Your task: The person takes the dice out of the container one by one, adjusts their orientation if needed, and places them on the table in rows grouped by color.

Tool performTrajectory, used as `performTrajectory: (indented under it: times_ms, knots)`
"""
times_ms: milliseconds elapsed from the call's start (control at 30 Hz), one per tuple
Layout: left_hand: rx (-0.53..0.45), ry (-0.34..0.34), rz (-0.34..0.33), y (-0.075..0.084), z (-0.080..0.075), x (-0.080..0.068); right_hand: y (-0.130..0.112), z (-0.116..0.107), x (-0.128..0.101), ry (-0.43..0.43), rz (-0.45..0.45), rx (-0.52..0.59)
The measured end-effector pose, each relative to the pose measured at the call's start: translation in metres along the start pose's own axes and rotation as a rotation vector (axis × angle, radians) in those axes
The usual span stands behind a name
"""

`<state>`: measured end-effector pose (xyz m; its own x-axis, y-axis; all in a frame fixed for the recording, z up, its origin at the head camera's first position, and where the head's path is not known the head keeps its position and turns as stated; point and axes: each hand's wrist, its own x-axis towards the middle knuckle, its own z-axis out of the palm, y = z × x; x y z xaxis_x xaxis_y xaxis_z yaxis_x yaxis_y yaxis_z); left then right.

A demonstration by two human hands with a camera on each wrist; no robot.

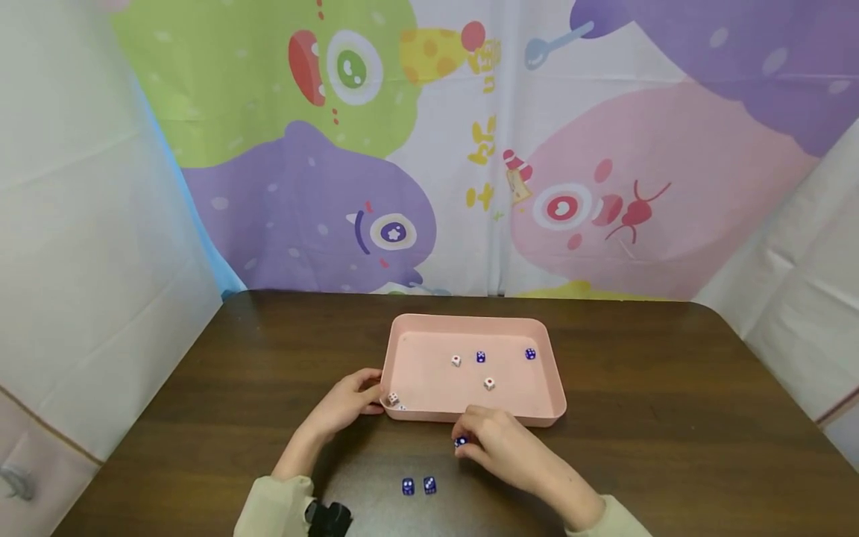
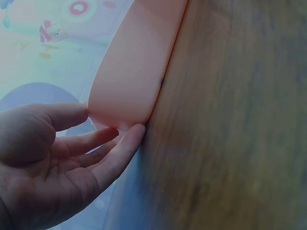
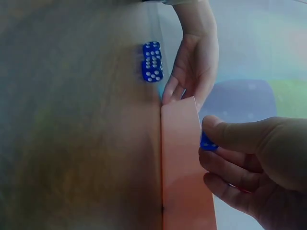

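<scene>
My right hand [image 1: 499, 446] pinches a blue die [image 3: 208, 141] between thumb and fingers, just outside the near wall of a pink tray [image 1: 429, 322]. My left hand [image 2: 62, 163] touches the outside of the tray's left end with extended thumb and fingertips. Two blue dice [image 1: 480, 357] lie in the tray, one mid-tray and one toward the right. White dice [image 1: 489, 383] lie there too, two near the middle and one [image 1: 393, 398] at the near left corner. On the table in front of the tray, two more blue dice [image 1: 408, 486] sit side by side.
The dark wooden table [image 1: 644, 418] extends on both sides of the tray. A cartoon-printed curtain [image 1: 470, 246] hangs behind it, with white sheets at both sides. A black device [image 1: 327, 517] is by the left sleeve.
</scene>
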<state>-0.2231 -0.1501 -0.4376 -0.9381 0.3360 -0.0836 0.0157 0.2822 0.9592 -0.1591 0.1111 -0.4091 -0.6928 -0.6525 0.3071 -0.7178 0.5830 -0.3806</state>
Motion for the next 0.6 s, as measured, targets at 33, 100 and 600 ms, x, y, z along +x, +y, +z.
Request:
performTrajectory:
  times_ms: [33,100,600]
  knots:
    - [-0.001,0.002,-0.001,0.000,0.000,0.000,0.000,0.001,-0.001,-0.003,-0.004,-0.001]
    - [-0.001,0.001,-0.002,0.000,0.001,0.001,-0.002,0.003,-0.004,-0.014,-0.009,-0.008]
    - [-0.004,-0.017,0.000,0.002,-0.001,0.000,-0.011,0.018,-0.006,-0.163,0.052,0.048]
